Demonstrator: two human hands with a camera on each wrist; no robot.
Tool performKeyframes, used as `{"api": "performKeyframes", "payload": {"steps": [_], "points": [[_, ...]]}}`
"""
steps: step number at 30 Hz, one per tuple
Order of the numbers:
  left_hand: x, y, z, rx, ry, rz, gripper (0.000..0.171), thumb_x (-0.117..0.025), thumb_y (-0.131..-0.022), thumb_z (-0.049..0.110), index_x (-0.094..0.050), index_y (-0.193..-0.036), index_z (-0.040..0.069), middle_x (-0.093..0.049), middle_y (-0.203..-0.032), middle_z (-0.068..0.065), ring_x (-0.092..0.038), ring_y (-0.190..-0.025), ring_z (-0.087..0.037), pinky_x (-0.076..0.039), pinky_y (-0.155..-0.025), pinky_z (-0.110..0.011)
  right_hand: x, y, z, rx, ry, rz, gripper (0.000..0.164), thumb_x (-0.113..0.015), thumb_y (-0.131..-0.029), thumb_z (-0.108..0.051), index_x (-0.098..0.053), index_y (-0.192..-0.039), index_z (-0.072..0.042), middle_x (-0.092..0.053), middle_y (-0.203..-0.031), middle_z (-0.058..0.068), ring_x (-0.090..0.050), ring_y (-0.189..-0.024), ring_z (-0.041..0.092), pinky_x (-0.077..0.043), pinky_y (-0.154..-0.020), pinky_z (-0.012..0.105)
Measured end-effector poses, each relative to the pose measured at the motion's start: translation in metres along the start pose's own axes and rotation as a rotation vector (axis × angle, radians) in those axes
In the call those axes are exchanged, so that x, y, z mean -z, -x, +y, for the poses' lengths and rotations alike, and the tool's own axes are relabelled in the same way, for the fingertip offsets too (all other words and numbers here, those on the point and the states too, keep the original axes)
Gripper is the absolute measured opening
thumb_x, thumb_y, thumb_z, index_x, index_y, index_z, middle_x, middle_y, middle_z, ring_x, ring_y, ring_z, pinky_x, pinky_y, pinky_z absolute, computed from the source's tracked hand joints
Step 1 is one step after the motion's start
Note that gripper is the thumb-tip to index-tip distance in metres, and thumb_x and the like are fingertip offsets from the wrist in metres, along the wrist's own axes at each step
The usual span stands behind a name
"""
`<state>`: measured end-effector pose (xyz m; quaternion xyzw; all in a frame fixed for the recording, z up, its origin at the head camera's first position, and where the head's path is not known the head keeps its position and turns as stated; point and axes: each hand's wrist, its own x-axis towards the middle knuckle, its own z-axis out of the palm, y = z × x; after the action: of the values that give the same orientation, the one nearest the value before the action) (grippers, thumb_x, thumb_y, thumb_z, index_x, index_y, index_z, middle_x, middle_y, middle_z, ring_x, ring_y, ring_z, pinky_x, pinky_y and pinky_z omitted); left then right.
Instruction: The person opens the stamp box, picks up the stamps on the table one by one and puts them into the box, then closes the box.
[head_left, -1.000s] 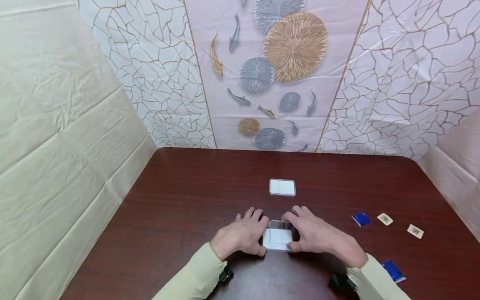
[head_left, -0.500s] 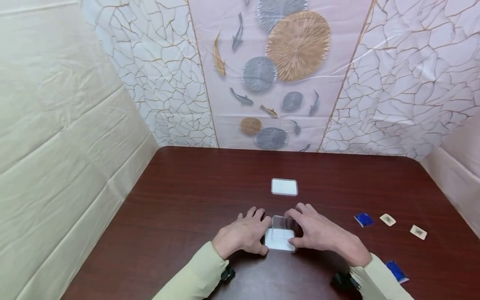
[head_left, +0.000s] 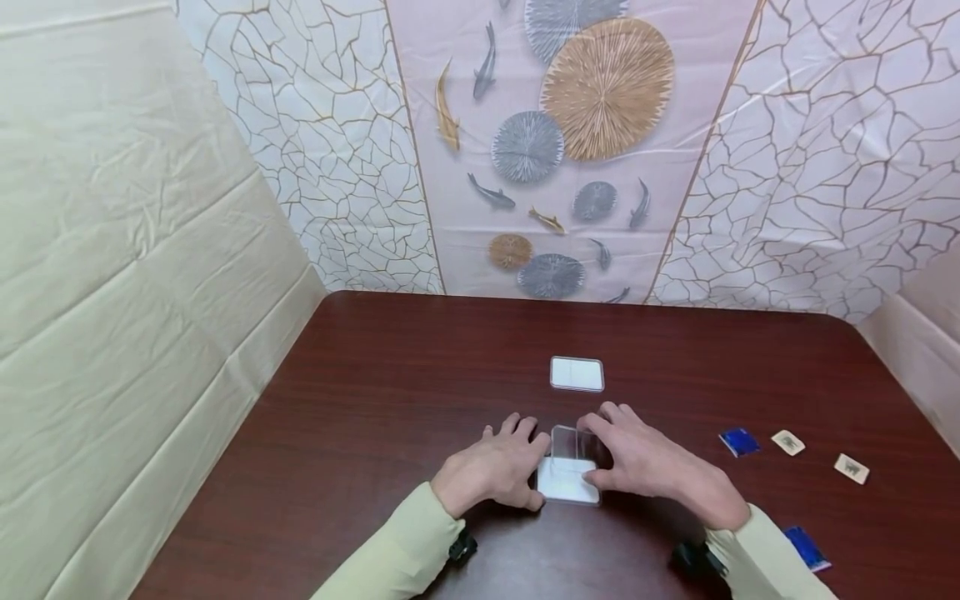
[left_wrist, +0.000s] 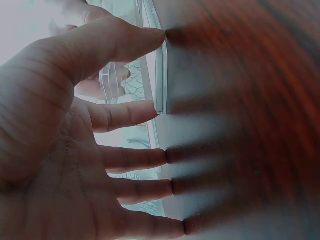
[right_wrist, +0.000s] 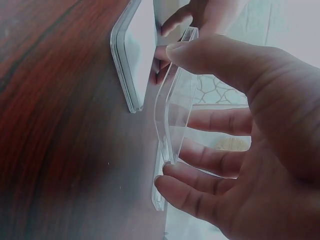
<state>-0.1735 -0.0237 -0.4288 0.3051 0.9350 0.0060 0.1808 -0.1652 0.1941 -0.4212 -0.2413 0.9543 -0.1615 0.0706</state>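
A clear plastic lid [right_wrist: 175,107] is pinched between the thumb and fingers of my right hand [head_left: 637,450]. Tilted, it stands above a shallow clear box [head_left: 567,483] with a white filling, apart from it in the right wrist view. My left hand [head_left: 491,473] rests at the box's left side. Its thumb and index fingertip touch the box edge [left_wrist: 163,75], and the other fingers are spread fairly straight with their tips on the table.
A second clear box with white contents [head_left: 577,374] lies farther back on the dark wooden table [head_left: 420,375]. At the right are two blue packets [head_left: 739,442] and two small pale cards [head_left: 788,442] with dark prints. A patterned cloth [head_left: 525,233] hangs behind.
The lid in my right hand has risen and tilted away from the box, most clearly at its far side. My left hand stays beside the box. The whole head view has shifted slightly.
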Motion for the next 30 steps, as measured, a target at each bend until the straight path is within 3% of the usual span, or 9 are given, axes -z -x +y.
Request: {"api": "performKeyframes", "payload": {"steps": [18,30], "points": [[-0.001,0.000,0.000,-0.005,-0.001,0.016,0.059,-0.074,-0.081,0.049,-0.048,-0.127,0.022,-0.038,-0.151,-0.008,-0.033,-0.144,-0.032,-0.042,-0.105,-0.056,0.003,-0.012,0.008,-0.023,0.021,-0.019,0.056,-0.083,-0.075,-0.034,-0.060,-0.121,-0.012,-0.052,-0.104,0.003,-0.045,-0.096,0.020,-0.045,-0.068,0.031],[-0.002,0.000,-0.001,-0.008,0.006,0.037,0.057,-0.075,-0.080,0.048,-0.051,-0.124,0.023,-0.040,-0.150,-0.008,-0.034,-0.143,-0.033,-0.042,-0.104,-0.057,0.008,-0.024,0.013,-0.017,0.036,-0.030,0.057,-0.081,-0.079,-0.035,-0.060,-0.124,-0.008,-0.055,-0.114,0.009,-0.047,-0.099,0.023,-0.047,-0.073,0.034]]}}
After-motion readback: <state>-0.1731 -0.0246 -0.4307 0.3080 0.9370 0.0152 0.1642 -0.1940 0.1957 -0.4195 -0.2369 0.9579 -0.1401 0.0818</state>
